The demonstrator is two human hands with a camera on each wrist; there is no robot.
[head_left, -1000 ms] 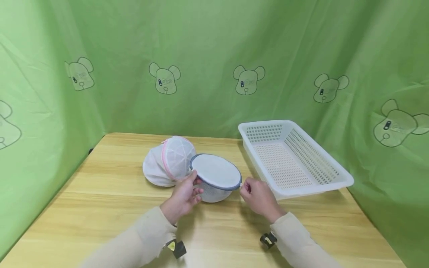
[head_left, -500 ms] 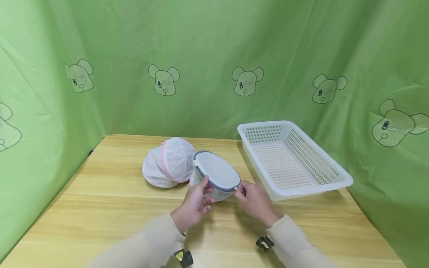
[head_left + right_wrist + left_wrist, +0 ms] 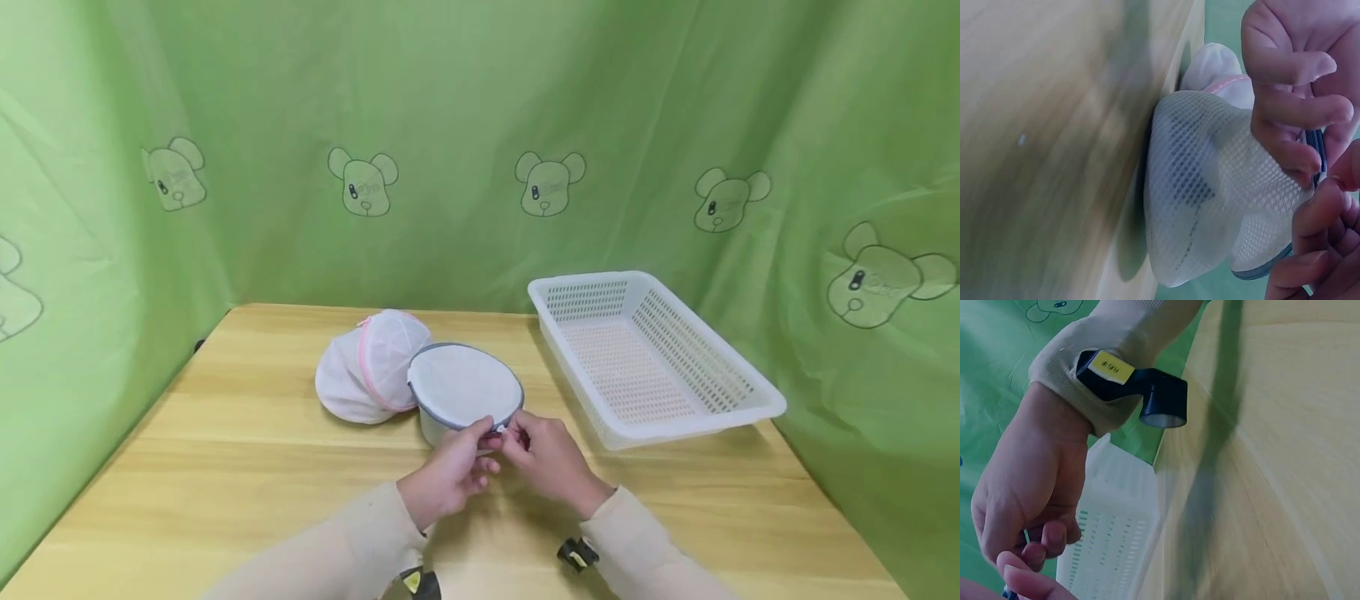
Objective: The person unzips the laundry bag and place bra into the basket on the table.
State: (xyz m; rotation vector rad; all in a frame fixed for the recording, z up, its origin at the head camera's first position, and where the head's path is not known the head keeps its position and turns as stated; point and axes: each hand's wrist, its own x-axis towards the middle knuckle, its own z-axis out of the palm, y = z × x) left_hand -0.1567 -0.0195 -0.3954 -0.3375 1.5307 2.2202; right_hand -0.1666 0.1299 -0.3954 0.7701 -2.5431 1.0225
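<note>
Bright light across the table (image 3: 187,467) here; wrist views dimmer, a soft shadow (image 3: 1200,506) down the left's, grain (image 3: 1041,175) blurred in the right's.

You can read no wording with certainty here. On the black camera mount (image 3: 1165,397) at your left sleeve (image 3: 1057,365), a yellow label (image 3: 1111,367) carries dark characters too small to decipher. Beyond the worktop (image 3: 225,475)'s far edge, the green curtain (image 3: 450,92)'s bear heads (image 3: 546,202) bear faint, illegible lettering (image 3: 554,188).
</note>
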